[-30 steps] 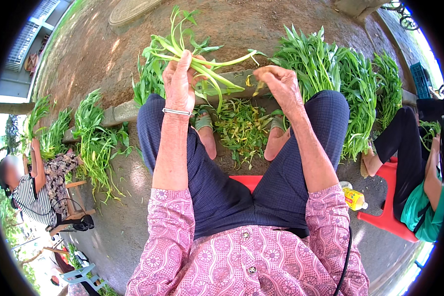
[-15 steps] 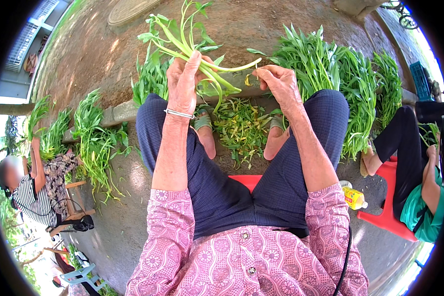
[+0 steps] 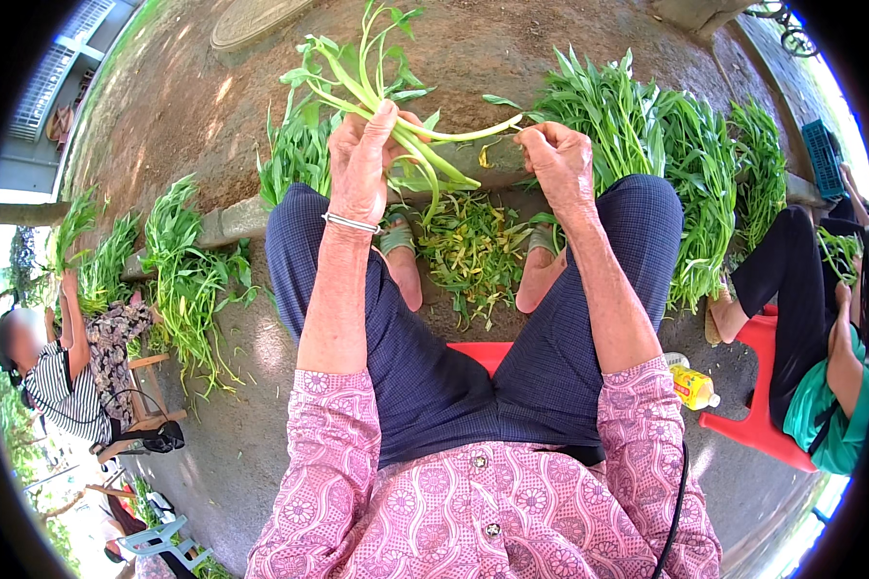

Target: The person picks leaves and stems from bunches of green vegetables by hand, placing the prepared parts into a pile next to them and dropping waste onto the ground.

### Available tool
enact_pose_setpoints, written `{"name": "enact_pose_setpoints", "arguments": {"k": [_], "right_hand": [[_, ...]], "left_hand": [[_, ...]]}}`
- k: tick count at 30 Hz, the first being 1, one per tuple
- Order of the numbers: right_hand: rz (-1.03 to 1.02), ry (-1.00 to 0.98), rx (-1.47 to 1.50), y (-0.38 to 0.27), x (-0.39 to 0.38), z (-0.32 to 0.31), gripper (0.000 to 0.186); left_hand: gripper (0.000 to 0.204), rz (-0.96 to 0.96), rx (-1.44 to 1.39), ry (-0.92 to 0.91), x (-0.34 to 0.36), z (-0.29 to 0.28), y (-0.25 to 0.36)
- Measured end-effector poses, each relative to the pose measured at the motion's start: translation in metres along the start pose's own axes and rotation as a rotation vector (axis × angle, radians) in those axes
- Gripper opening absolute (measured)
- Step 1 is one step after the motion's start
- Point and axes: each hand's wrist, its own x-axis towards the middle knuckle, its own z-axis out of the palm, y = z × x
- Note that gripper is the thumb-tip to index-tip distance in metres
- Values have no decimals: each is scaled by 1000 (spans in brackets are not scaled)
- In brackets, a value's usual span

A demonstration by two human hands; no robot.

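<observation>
My left hand (image 3: 359,164) is closed around the stalks of a small bunch of water spinach (image 3: 357,82), held up in front of my knees. Its leaves point away from me, and several pale stem ends bend off to the right. Close to the tip of the longest stem, my right hand (image 3: 558,166) is pinched shut, thumb against curled fingers. Whatever lies between those fingertips is too small to make out. Below both hands, a heap of green and yellow leaf scraps (image 3: 475,253) covers the ground between my feet.
Piles of water spinach (image 3: 603,121) lean along the low kerb (image 3: 237,220). To the right are a yellow-labelled bottle (image 3: 693,387), a red stool (image 3: 758,415) and a seated person in green (image 3: 830,400). A person in stripes (image 3: 63,372) sits at left.
My right hand has shifted slightly right and its fingers have curled in more. The bunch in my left hand has moved a little to the right.
</observation>
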Motion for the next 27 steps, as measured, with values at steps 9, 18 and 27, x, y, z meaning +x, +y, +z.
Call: {"name": "enact_pose_setpoints", "arguments": {"k": [9, 18, 27], "right_hand": [[5, 64, 226, -2, 1, 0, 22], [139, -93, 301, -14, -6, -4, 25], [145, -177, 179, -12, -5, -1, 22]], "left_hand": [[22, -48, -63, 3, 2, 0, -2], [22, -19, -16, 8, 2, -1, 1], [28, -1, 101, -8, -1, 6, 2]]}}
